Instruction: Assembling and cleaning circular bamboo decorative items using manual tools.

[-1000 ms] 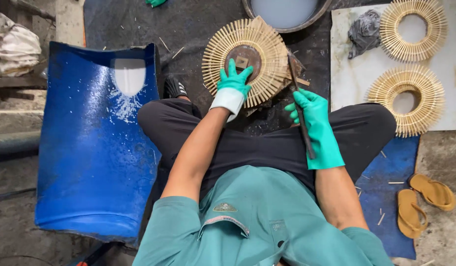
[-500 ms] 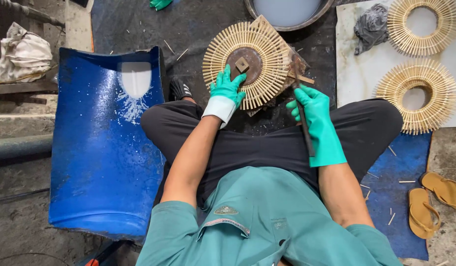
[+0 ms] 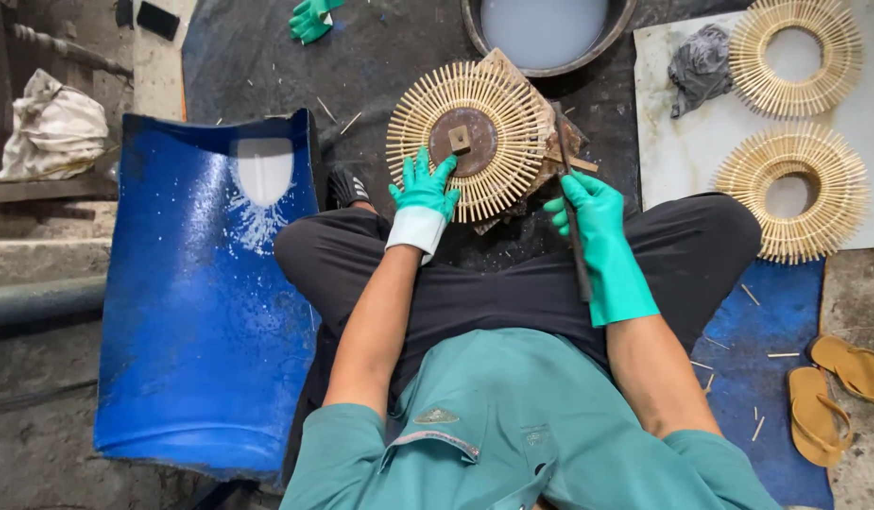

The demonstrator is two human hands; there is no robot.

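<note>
I sit cross-legged over a round ring of pale bamboo sticks that fans out around a brown wooden disc with a small block on it. My left hand, in a green glove, presses flat on the ring's lower left edge. My right hand, also gloved in green, grips a long dark blade-like tool whose tip reaches the ring's right side, above a pile of wooden scraps.
Two finished stick rings and a grey rag lie on a white board at the right. A basin of milky liquid sits beyond the work. A blue half-barrel lies left, sandals right.
My left hand has slid a little along the ring's lower edge, and my right hand with the tool stays at the ring's right side. The view has shifted slightly.
</note>
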